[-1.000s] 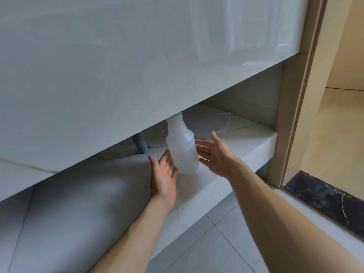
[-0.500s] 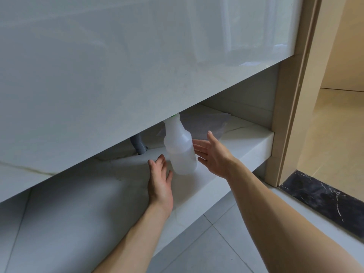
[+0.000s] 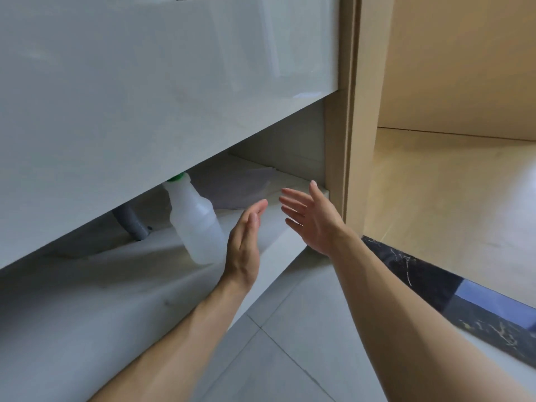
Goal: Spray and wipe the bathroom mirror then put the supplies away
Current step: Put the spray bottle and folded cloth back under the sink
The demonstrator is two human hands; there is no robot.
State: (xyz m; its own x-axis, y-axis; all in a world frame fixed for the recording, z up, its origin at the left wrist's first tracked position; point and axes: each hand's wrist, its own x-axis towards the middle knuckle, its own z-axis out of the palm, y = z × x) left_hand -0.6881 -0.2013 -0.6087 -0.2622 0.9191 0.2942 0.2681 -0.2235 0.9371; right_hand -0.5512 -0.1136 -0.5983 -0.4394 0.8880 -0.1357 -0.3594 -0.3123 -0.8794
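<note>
A translucent white spray bottle [image 3: 197, 224] with a green top stands upright on the low marble shelf [image 3: 87, 291] under the vanity, its head hidden by the vanity's front panel. Behind it a grey cloth [image 3: 237, 190] lies flat on the shelf. My left hand [image 3: 245, 242] hovers open just right of the bottle, fingers straight, holding nothing. My right hand [image 3: 313, 219] is open too, palm turned left, farther right near the shelf's end. Neither hand touches the bottle.
The glossy white vanity front [image 3: 145, 97] overhangs the shelf. A grey drain pipe [image 3: 130, 221] comes down left of the bottle. A beige door frame [image 3: 348, 126] bounds the right side, with a black marble threshold [image 3: 435, 288] and grey floor tiles [image 3: 290, 343] below.
Both hands have drawn back from the bottle and shifted right; the left hand has lifted off the shelf. The bottle stays standing on the shelf. The camera has moved right.
</note>
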